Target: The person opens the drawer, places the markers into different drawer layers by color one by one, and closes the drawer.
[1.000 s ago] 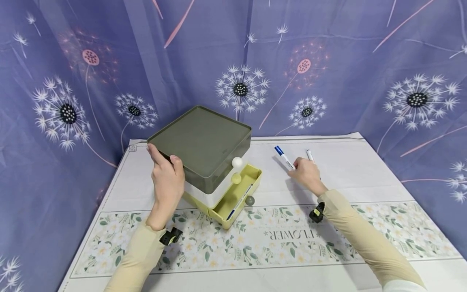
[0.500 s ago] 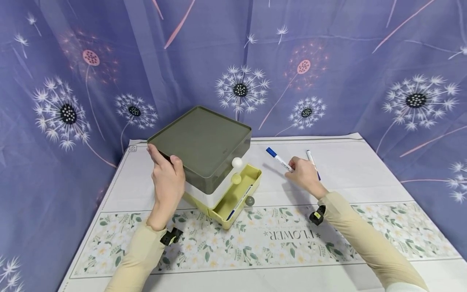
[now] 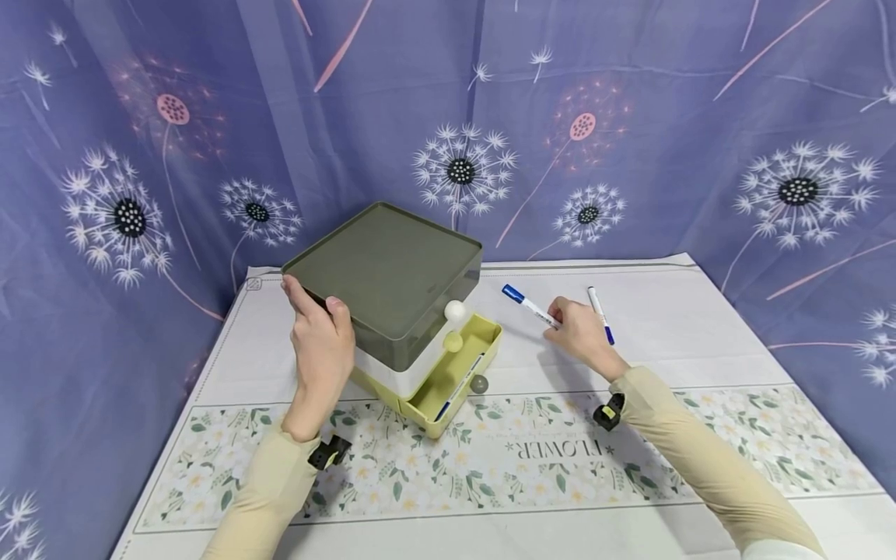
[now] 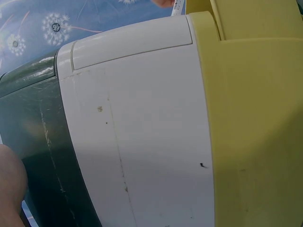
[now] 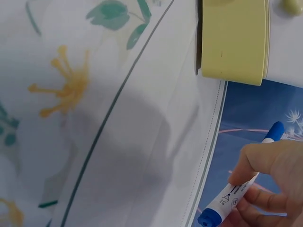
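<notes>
My right hand (image 3: 582, 333) pinches a white marker with a blue cap (image 3: 514, 294) just above the table; in the right wrist view, thumb and fingers hold the marker (image 5: 227, 201) around its barrel. My left hand (image 3: 318, 346) rests with extended fingers against the left side of a stacked drawer unit (image 3: 385, 272), dark green over white over yellow. Its yellow bottom drawer (image 3: 492, 342) is pulled out, and one marker (image 3: 462, 385) lies inside. Another white marker (image 3: 595, 300), blue at its near end, lies on the table just beyond my right hand.
A white tablecloth (image 3: 700, 342) with a printed flower band (image 3: 392, 474) covers the table. Behind it hangs a purple dandelion curtain (image 3: 364, 140). Round knobs, including a white knob (image 3: 455, 312) and a grey knob (image 3: 479, 384), stick out from the drawer fronts.
The marker in my right hand has swung its blue-capped end left, toward the drawer unit, and the hand has shifted slightly left. The left hand and the drawer unit stay put.
</notes>
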`<state>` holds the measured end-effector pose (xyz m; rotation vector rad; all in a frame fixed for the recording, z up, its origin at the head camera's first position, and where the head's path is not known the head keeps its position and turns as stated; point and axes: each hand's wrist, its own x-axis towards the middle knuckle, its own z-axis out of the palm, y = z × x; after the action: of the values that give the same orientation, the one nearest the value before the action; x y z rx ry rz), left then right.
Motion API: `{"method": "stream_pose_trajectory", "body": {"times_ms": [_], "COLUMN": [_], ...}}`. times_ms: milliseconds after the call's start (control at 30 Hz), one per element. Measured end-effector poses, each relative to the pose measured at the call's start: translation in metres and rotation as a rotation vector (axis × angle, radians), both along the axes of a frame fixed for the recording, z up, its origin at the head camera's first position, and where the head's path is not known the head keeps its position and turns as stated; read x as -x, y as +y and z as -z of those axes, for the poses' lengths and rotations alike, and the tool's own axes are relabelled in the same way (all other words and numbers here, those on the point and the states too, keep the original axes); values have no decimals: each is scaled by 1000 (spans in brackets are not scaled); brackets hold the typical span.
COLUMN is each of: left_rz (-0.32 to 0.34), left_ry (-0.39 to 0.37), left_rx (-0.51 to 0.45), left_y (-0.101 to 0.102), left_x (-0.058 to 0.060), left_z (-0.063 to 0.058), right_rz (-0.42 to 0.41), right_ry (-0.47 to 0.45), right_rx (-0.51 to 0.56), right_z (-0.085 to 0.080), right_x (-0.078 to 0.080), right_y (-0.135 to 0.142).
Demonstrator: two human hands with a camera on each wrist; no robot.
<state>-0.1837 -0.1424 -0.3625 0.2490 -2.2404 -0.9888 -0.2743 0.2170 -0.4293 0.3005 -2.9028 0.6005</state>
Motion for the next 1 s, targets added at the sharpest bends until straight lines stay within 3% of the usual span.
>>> {"method": "stream_pose_trajectory", "body": {"times_ms": [767,1000], "left_rz": [-2,3], "left_ry": [8,3], "left_rx": [9,9], "left_y": [-1,-1], "left_x": [2,1], "left_z": [1,2], "right_rz": [-96,-162], "right_ry": [88,94], "right_rx": [-15,-32], "right_z": [-11,-13], "right_x": [-8,-11], "right_y": [-12,-14]}}
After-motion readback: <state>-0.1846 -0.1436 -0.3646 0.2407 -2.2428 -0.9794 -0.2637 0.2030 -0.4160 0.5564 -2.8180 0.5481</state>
